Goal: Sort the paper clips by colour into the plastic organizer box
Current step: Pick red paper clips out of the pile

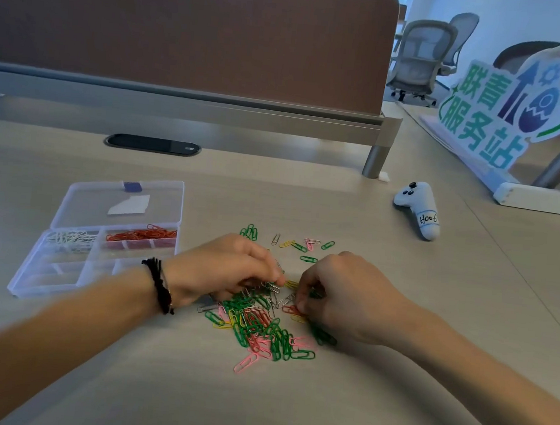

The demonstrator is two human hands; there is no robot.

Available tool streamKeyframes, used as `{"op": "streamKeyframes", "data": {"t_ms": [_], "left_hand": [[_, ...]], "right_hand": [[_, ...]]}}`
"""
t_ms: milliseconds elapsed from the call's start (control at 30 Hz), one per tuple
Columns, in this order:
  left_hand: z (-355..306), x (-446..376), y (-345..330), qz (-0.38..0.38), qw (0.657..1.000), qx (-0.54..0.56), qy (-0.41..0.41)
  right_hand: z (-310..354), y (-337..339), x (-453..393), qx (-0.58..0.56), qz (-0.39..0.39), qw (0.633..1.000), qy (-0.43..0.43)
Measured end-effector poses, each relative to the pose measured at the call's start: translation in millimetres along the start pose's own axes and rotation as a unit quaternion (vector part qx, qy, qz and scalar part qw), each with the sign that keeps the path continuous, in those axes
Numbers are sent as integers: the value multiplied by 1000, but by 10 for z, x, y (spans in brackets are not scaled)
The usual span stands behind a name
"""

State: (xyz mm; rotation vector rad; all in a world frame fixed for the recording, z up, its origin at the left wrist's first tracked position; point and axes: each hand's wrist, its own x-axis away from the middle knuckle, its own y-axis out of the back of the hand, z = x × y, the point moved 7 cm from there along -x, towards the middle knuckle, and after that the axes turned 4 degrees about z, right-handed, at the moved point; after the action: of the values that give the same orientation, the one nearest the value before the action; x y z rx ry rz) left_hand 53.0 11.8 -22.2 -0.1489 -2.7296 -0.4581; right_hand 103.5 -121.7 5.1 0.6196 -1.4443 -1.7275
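A mixed pile of paper clips (263,326), green, pink, yellow, red and silver, lies on the desk in front of me. My left hand (229,269) hovers over its far side, fingers curled and pinching silver clips (274,286). My right hand (338,299) rests on the pile's right side with curled fingers pinching a red clip (292,310). The clear plastic organizer box (28,283) stands open at the left. It holds white clips (71,240) in one compartment and red clips (141,234) in another.
A few loose clips (302,246) lie beyond the hands. A white controller (419,207) lies at the right. A green-lettered sign (504,106) stands at the far right. A brown desk partition (186,34) runs along the back, with a black cable port (152,143) before it.
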Motion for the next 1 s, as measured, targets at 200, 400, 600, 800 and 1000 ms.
{"op": "streamKeyframes", "data": {"t_ms": [200,400,600,800,1000], "left_hand": [[-54,-7,28,-64,981,-168,-75],[-146,100,73,-78,944,-293,-126],[-108,267,-29,-14,906,-383,-182],[-93,358,36,2,912,-375,-166],[-126,287,-122,-24,864,-465,-190]], "right_hand": [[294,2,30,174,7,982,72],[447,20,-2,248,17,960,129],[119,-23,-64,-13,36,997,61],[-43,-240,-32,-508,115,854,11],[-39,-313,-101,-694,159,701,-38]]}}
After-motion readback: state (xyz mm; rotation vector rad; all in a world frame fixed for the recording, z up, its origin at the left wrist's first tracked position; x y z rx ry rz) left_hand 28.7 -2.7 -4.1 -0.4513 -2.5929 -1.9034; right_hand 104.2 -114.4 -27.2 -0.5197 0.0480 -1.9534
